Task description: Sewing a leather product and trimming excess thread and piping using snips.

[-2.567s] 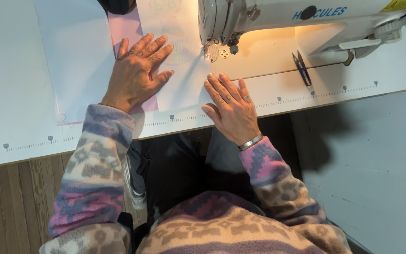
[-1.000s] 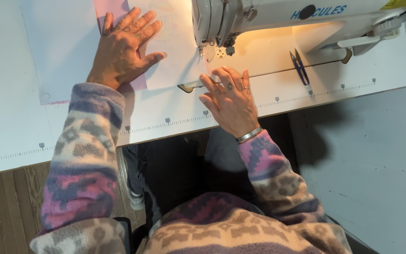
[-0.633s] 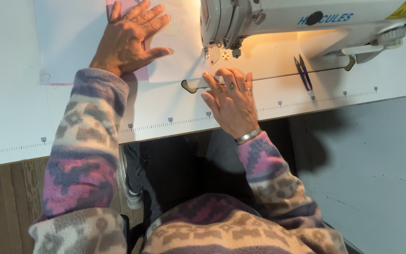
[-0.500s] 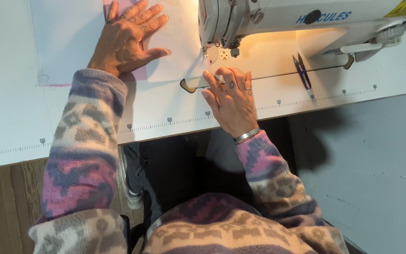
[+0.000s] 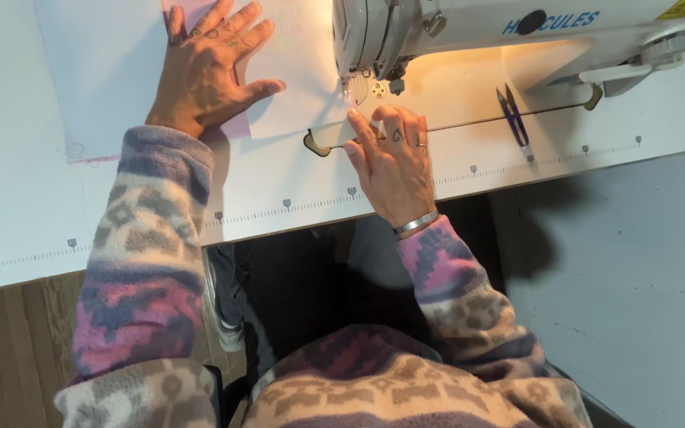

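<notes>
White fabric (image 5: 295,87) flat on table (image 5: 9,206), upper middle of frame, edge reaching needle area under machine (image 5: 469,32); pink layer (image 5: 235,127) shows beneath. Looks thin, soft, light, probably slides easy; best held by flat palm near edge, not pinched. Left hand (image 5: 204,71) spread, pressed flat on fabric. Right hand (image 5: 394,162) open, fingertips on lower edge near presser foot. Blue snips (image 5: 514,119) right of needle. No containers in view
</notes>
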